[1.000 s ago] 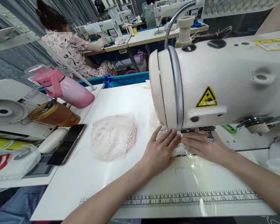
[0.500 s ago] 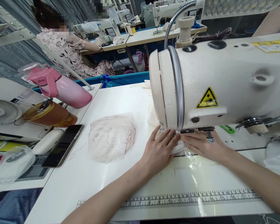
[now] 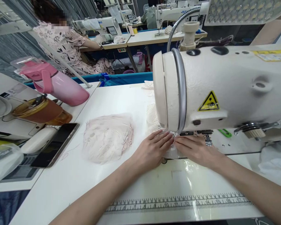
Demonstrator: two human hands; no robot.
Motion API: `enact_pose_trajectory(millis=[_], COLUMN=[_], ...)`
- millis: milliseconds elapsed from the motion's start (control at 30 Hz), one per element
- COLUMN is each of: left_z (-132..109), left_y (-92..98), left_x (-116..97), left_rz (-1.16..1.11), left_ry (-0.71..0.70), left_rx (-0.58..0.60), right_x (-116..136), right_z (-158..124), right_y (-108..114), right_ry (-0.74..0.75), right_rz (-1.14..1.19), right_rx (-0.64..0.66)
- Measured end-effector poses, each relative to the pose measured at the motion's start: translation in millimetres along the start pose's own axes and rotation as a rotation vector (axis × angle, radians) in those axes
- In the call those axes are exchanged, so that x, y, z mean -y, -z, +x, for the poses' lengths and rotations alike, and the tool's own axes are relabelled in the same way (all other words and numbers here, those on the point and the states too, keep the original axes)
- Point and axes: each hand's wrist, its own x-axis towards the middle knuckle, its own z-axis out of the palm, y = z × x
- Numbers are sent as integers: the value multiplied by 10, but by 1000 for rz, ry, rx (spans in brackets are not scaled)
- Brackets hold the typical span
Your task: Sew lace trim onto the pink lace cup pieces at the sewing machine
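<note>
A white sewing machine [image 3: 220,78] stands over the work, its head just above my fingers. My left hand [image 3: 154,145] lies palm down on thin pale fabric [image 3: 170,152], fingers stretched forward and flat. From the other side my right hand [image 3: 193,148] rests on the same fabric, its fingers extended and close together beneath the machine head. My fingertips almost meet near the presser area; the needle itself is hidden. More cream fabric [image 3: 152,117] stretches behind my left hand. To the left lies a separate pile of pale, lace-like pieces [image 3: 109,139].
A phone [image 3: 56,145], an amber drink cup [image 3: 43,111] and a pink bottle [image 3: 61,82] stand at the left. A printed ruler [image 3: 178,203] runs along the front edge. Green snips [image 3: 224,133] lie behind my right hand. Another person [image 3: 63,47] sits beyond.
Both hands have shifted slightly left in view with the fabric beneath them. The camera view has also moved a little; the pile at left stays on the table.
</note>
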Motion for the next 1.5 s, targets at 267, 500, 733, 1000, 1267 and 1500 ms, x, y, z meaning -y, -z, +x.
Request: enact_pose_trajectory(millis=[267,500,733,1000,1267,1500], left_z=[16,19,6,10,2,11], left_y=[-14,-22,-82,-79,-76,-62], left_x=[13,-20,-78,-120,-129,-128], left_rz=[2,12,80,107,139,136], left_ry=[29,73,102,111,94,100], left_rx=[-9,21,-20,-9,-30,-26], right_x=[62,40,30,-7,-30,-50], right_z=[14,-6,-23,46,78,-1], right_y=[-28,-57,-17,68,112,14], right_ry=[-26,-22,-22,-30,-90,-172], right_rz=[-34,-25,-21,-82,-147,37], right_rx=[-2,-32,-9,-96,-201,-208])
